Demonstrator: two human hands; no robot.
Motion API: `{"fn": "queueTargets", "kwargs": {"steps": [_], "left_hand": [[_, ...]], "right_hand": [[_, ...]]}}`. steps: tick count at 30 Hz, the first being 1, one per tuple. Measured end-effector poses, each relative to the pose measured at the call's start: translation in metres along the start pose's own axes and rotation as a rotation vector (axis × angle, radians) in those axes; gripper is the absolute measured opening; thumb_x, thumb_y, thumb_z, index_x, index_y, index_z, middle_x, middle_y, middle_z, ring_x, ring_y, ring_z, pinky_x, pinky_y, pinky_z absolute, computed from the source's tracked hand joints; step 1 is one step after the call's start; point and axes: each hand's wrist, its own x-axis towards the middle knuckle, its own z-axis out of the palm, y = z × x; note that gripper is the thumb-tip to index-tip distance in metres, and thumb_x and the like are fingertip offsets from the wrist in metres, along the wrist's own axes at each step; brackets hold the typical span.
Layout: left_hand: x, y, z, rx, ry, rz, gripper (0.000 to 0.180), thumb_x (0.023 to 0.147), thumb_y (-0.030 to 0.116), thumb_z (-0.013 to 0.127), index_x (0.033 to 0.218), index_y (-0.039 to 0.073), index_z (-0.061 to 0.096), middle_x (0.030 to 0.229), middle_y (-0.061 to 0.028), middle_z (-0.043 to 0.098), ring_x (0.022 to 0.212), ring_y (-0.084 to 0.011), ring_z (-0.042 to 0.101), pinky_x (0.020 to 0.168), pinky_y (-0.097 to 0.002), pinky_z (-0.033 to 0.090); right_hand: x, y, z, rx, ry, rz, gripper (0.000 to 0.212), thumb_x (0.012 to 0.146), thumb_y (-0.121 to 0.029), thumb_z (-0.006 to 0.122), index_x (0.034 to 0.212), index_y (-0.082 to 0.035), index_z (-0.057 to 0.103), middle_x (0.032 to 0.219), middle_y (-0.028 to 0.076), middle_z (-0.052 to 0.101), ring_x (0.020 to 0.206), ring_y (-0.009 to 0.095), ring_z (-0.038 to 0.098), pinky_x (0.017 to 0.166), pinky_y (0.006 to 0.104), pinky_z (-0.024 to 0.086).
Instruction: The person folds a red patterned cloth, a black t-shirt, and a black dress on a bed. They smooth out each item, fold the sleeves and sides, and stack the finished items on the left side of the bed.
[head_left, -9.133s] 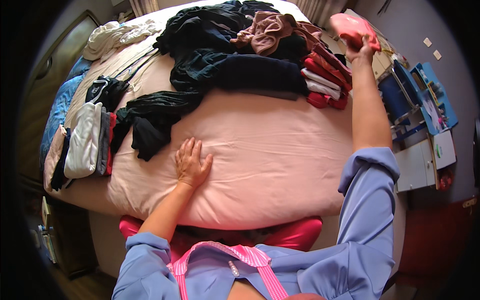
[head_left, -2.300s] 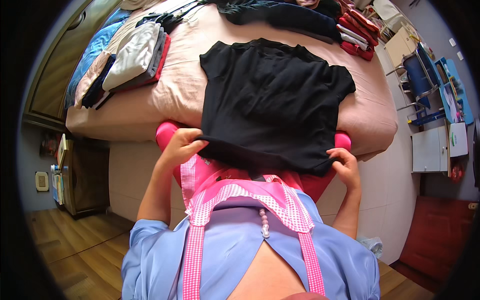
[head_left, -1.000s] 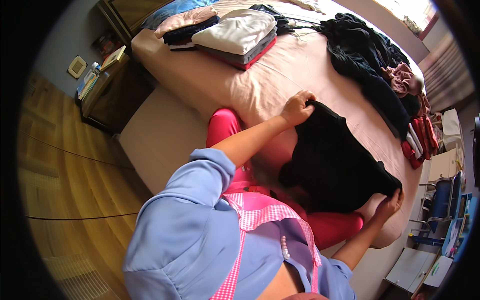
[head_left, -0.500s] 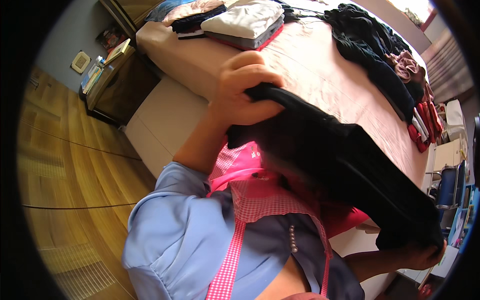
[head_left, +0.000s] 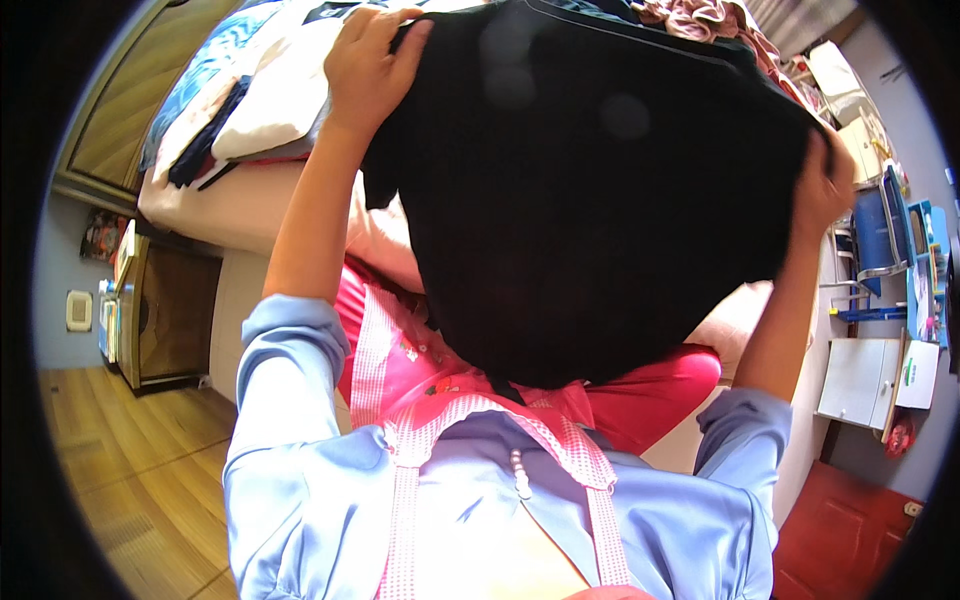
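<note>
A large black garment (head_left: 600, 200) hangs spread out in front of me, wide and loose, like a shirt or top; its exact kind does not show. Raised at its upper left corner, my left hand (head_left: 372, 68) is closed on the cloth, thumb against fingers. My right hand (head_left: 826, 178) grips the opposite edge at the right, its fingers partly behind the fabric. A thin pale line runs along the garment's far edge. Its lower edge hangs over my pink apron (head_left: 420, 360) and the red cloth over my legs.
Behind the garment is a bed (head_left: 250, 205) with folded clothes (head_left: 275, 105) at the left and a crumpled pink cloth (head_left: 700, 18) at the far right. A dark bedside cabinet (head_left: 175, 310) stands left; a blue chair (head_left: 880, 230) and white cabinet (head_left: 855, 380) stand right.
The black garment went from a slanting, bunched length to a broad spread sheet. My left hand shifted up and left; my right hand rose from low right. The view turned too.
</note>
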Motion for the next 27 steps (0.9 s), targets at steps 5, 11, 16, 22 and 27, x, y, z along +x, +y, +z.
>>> {"fn": "queueTargets", "kwargs": {"steps": [5,11,16,22,27], "left_hand": [[-0.102,-0.062,0.141,0.32,-0.554,-0.19,0.032,0.081,0.045,0.061,0.087,0.014,0.063,0.083,-0.0082,0.062,0.077,-0.0285,0.062,0.063,-0.0392,0.05],[-0.176,-0.087,0.206,0.275,-0.719,-0.462,0.031,0.088,0.043,0.05,0.087,0.012,0.057,0.087,-0.0092,0.064,0.079,-0.0324,0.062,0.065,-0.0445,0.05],[-0.168,-0.091,0.21,0.225,-0.687,-0.463,0.031,0.089,0.042,0.05,0.086,0.012,0.057,0.087,-0.0076,0.064,0.08,-0.0316,0.062,0.066,-0.0437,0.049],[-0.15,-0.081,0.207,0.154,-0.794,-0.464,0.049,0.089,0.057,0.042,0.094,0.013,0.062,0.087,-0.0131,0.065,0.084,-0.0321,0.062,0.069,-0.0436,0.049],[-0.14,-0.093,0.203,0.2,-0.779,-0.286,0.042,0.088,0.052,0.045,0.092,0.013,0.062,0.08,-0.012,0.065,0.077,-0.0308,0.063,0.063,-0.0432,0.05]], "right_hand": [[-0.11,0.08,0.144,-0.401,-0.551,0.303,0.018,0.086,-0.041,0.054,0.088,-0.026,0.064,0.088,0.01,0.061,0.08,0.033,0.062,0.064,0.0459,0.05],[-0.192,0.098,0.189,-0.527,-0.675,0.383,0.022,0.087,-0.039,0.05,0.088,-0.019,0.061,0.092,0.004,0.064,0.083,0.032,0.062,0.066,0.0449,0.05],[-0.188,0.097,0.189,-0.474,-0.662,0.389,0.022,0.087,-0.038,0.051,0.09,-0.019,0.062,0.094,0.003,0.065,0.085,0.031,0.062,0.066,0.0436,0.05],[-0.176,0.099,0.185,-0.348,-0.748,0.333,0.062,0.075,-0.068,0.052,0.099,-0.012,0.063,0.099,0.013,0.064,0.099,0.031,0.059,0.078,0.041,0.048],[-0.155,0.089,0.19,-0.286,-0.756,0.356,0.032,0.081,-0.042,0.061,0.09,-0.012,0.059,0.085,0.013,0.065,0.083,0.034,0.062,0.068,0.0441,0.048]]}}
